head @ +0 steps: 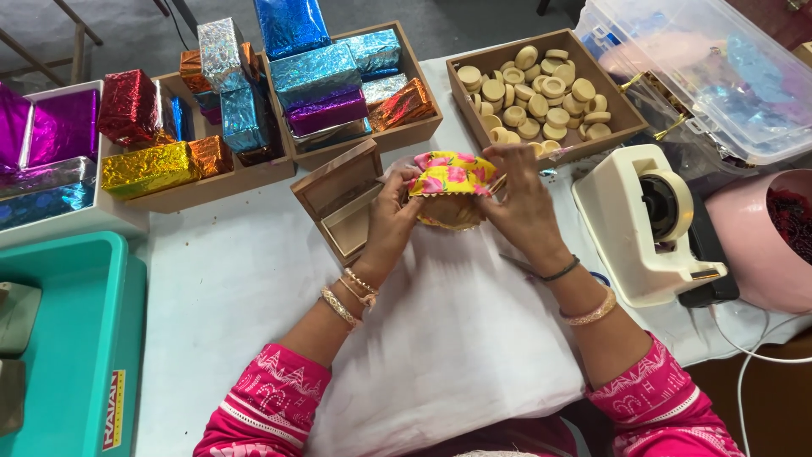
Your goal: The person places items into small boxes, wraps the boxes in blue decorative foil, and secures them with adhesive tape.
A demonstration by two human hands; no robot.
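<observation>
Both my hands hold a small bundle wrapped in yellow cloth with pink flowers (451, 176), lifted just above the white cloth on the table. My left hand (391, 222) grips its left side and underside, and my right hand (519, 203) pinches its right edge. A little open wooden box (342, 201) lies right beside my left hand. Just beyond the bundle stands a wooden tray (463, 95) filled with several round tan discs (541, 91).
Wooden trays of shiny foil-wrapped boxes (317, 76) stand at the back left. A white tape dispenser (647, 224) sits to the right, a pink bowl (753, 245) beyond it, a clear plastic bin (710, 68) behind. A teal tub (72, 338) is at the left.
</observation>
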